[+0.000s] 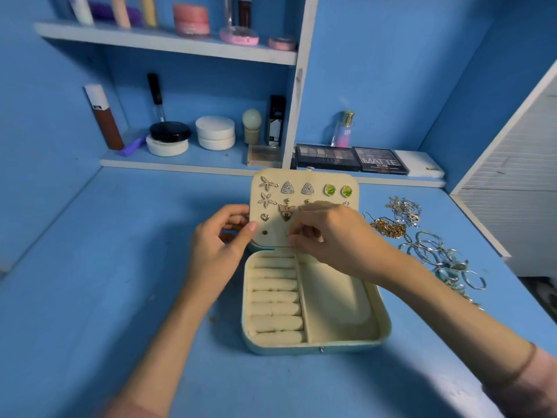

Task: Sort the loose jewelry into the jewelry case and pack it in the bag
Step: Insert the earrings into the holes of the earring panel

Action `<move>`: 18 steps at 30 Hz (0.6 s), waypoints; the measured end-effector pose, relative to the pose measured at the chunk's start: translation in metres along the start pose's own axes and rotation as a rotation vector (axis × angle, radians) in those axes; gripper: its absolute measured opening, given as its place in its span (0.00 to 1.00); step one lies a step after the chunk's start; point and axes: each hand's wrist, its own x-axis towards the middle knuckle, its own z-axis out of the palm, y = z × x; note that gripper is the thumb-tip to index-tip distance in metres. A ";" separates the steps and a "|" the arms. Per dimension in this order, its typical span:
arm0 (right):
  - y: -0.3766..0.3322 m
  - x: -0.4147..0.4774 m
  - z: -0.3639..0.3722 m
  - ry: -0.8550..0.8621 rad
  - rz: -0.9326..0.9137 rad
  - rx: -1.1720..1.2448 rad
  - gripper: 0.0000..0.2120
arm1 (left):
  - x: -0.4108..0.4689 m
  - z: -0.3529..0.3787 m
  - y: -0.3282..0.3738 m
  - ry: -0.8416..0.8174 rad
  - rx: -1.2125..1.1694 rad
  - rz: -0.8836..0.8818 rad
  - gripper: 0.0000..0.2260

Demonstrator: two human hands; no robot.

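Observation:
A cream jewelry case (340, 333) lies open on the blue table. Its raised lid panel (304, 176) carries several earrings: flower studs (267, 184), triangle studs (287, 187) and green studs (329, 190). My left hand (220, 245) grips the lid's left edge, thumb on the front of the panel. My right hand (328, 236) reaches across the lower row of the panel, its fingertips pinched together on something small that I cannot make out. Ring rolls (274, 297) fill the case's left half. Loose jewelry (422, 236) lies in a heap to the right.
Shelves (168, 40) at the back hold cosmetic jars, tubes and bottles. Eyeshadow palettes (349, 158) and a perfume bottle (343, 131) stand behind the case. A white slatted panel (518, 191) borders the table on the right. No bag is in view.

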 end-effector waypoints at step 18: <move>-0.006 0.005 0.002 0.063 0.020 -0.133 0.05 | 0.000 0.000 0.002 0.000 0.002 -0.007 0.12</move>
